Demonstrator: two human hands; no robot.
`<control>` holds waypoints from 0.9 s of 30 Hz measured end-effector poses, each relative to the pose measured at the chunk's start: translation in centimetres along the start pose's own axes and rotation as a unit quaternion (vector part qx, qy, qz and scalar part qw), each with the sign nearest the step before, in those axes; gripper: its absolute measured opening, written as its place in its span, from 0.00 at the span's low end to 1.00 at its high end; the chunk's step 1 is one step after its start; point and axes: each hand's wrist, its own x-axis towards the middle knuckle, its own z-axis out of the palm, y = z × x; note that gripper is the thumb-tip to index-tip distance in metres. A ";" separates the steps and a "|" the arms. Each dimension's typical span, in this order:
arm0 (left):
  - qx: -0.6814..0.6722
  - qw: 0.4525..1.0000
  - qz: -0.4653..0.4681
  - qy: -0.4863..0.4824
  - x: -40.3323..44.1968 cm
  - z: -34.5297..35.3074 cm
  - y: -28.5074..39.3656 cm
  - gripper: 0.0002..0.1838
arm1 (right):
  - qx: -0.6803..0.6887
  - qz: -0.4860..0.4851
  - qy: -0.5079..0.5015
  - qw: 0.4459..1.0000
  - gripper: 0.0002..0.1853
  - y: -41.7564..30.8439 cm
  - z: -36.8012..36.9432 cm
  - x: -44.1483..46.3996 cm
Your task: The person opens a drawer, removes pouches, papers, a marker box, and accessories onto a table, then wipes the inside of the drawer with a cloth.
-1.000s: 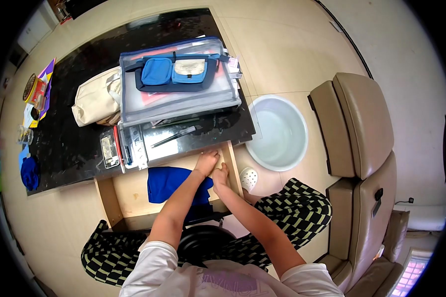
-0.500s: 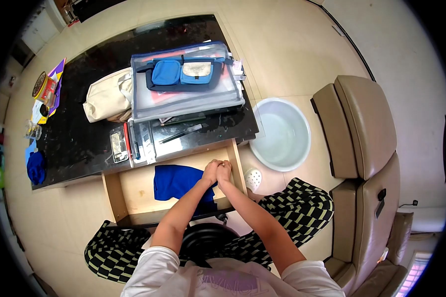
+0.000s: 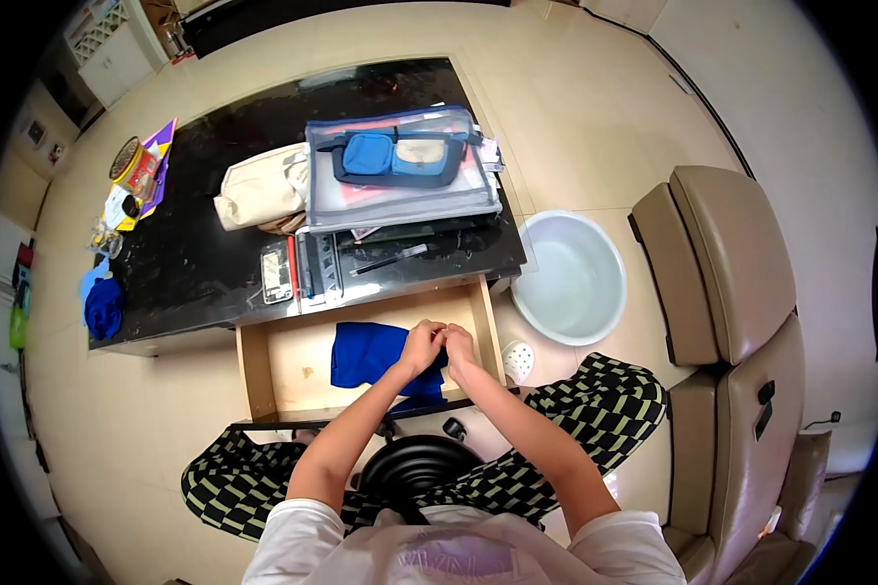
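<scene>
A blue cloth (image 3: 365,353) lies in the open wooden drawer (image 3: 295,372), part of it hanging toward the drawer's front edge. Over the cloth's right end, my left hand (image 3: 421,347) has its fingers closed and drawn in. My right hand (image 3: 459,347) is right beside it, fingers bent and pressed together, the fingertips of both hands meeting. Whatever sits between the fingers is too small or hidden to make out. Both forearms reach over the drawer front.
On the black table (image 3: 195,253) lie a mesh zip bag (image 3: 327,210) with a blue pouch (image 3: 369,154), a cream bag (image 3: 259,190), a phone (image 3: 275,273), and a crumpled blue cloth (image 3: 103,310). A basin (image 3: 576,278) stands right of the drawer, near a brown sofa (image 3: 737,263).
The camera view has shifted, so the table and drawer appear farther right and mostly lower. My hands stay over the cloth's right end, with knuckles slightly farther apart.
</scene>
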 end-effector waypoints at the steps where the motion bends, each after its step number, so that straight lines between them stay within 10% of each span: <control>1: -0.021 1.000 -0.014 0.005 -0.6 -0.6 0.7 0.10 | 0.002 -0.005 -0.002 1.000 0.19 0.1 0.1 -0.6; 16: 0.017 0.953 0.098 0.286 -1.4 -14.5 5.4 0.08 | -0.044 -0.232 -0.216 0.947 0.16 -8.0 10.7 -8.0; 27: 0.191 0.942 0.057 0.271 2.4 -17.9 6.0 0.08 | -0.109 -0.239 -0.209 0.942 0.16 -9.2 13.7 -2.8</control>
